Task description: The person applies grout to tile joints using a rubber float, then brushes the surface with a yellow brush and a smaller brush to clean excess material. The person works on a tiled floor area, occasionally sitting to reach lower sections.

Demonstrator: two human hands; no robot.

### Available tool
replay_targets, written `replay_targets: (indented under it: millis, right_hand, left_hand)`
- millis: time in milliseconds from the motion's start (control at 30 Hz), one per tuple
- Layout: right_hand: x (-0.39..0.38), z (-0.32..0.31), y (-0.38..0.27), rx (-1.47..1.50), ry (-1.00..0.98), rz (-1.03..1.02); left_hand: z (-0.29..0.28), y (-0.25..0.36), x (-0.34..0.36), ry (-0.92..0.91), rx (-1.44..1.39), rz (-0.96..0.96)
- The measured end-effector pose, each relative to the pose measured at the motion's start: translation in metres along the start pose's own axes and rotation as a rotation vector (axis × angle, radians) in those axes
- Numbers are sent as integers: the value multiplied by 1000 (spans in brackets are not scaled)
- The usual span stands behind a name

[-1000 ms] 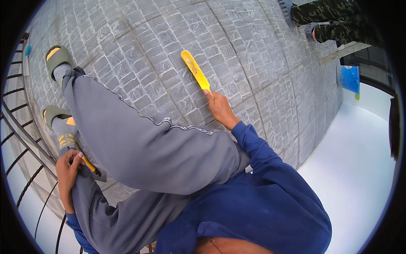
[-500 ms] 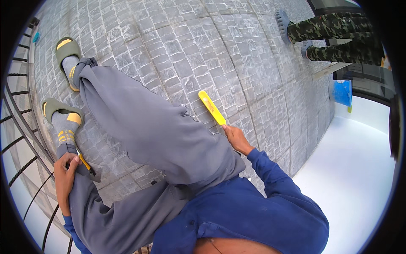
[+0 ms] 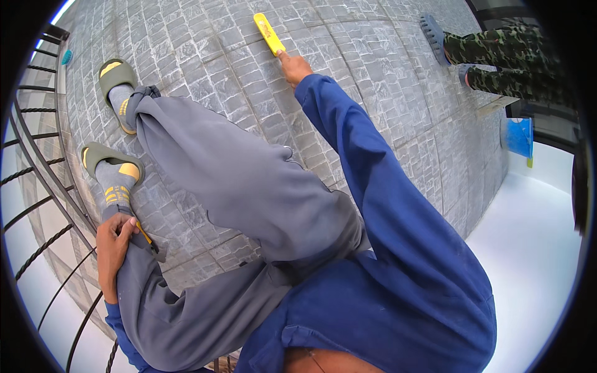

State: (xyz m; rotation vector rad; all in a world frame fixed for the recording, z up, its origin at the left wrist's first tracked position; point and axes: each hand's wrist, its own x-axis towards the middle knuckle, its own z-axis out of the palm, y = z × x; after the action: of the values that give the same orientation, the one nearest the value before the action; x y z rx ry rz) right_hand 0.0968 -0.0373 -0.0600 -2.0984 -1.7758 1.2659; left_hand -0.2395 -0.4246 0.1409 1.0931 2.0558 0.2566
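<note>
My right hand (image 3: 295,67) is stretched far out over the paving, closed on the near end of a long, flat yellow tool (image 3: 267,32) with a rounded far end. Its underside is hidden, so its exact kind does not show. My left hand (image 3: 114,244) is closed beside my left shin, near the trouser cuff. From its fingers sticks a slim tool with a yellow handle (image 3: 143,232) and a dark end, perhaps a cutter. My feet wear grey socks and olive slide sandals (image 3: 117,81).
Grey stone-patterned paving (image 3: 205,68) spreads ahead. A black metal railing (image 3: 46,165) runs along the left. At right stand another person's legs in camouflage trousers (image 3: 491,50) and grey shoes, with a blue bucket (image 3: 518,137) nearby. A small teal object (image 3: 66,57) lies near the railing.
My right hand has reached forward and to the left with the yellow tool, straightening the arm. The left hand keeps its grip by the shin; the whole view has shifted slightly.
</note>
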Motion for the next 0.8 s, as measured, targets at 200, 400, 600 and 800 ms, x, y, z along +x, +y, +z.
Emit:
replay_targets:
  millis: [200,400,600,800]
  right_hand:
    - [-192,-56,174,-141,-166,-17]
    - [-274,-51,196,-126,-149,18]
    - [-59,-12,47,88,-42,-34]
    - [-70,-14,65,12,-39,-44]
  left_hand:
    - [2,-14,-3,6,-74,38]
    - [-2,-7,9,-73,-24,-24]
    - [-3,1,11,-57,55,75]
    - [0,-5,3,0,24,61]
